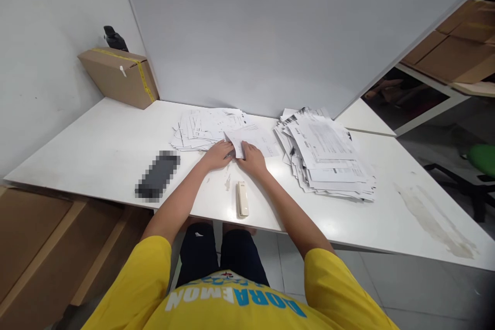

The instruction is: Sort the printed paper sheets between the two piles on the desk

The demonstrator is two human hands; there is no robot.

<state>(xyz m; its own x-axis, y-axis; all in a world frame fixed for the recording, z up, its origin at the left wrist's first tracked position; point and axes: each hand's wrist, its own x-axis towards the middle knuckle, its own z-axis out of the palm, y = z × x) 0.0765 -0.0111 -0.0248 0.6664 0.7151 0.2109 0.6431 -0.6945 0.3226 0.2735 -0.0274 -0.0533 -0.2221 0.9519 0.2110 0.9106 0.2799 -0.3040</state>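
Paper (240,137), its long axis set left-to-right, was held by the right hand (252,159); the left hand's (218,155) grip was unclear.

Sheet (240,145), thin matt white paper; left pile (193,126) and right pile (325,149), printed paper of like matt finish; stapler (243,198), smooth cream plastic by its look, with a light sheen. Table (116,139), smooth white top, glossy where light falls, with a dull, rough-looking patch (433,221) at right; partition (251,36), smooth grey panel; box (112,75), matt brown cardboard with glossy yellow tape (145,83). Shirt (216,317), matt yellow cloth with printed lettering (242,297); shorts (199,250), dark matt cloth; floor (270,263), smooth tile with a faint sheen.
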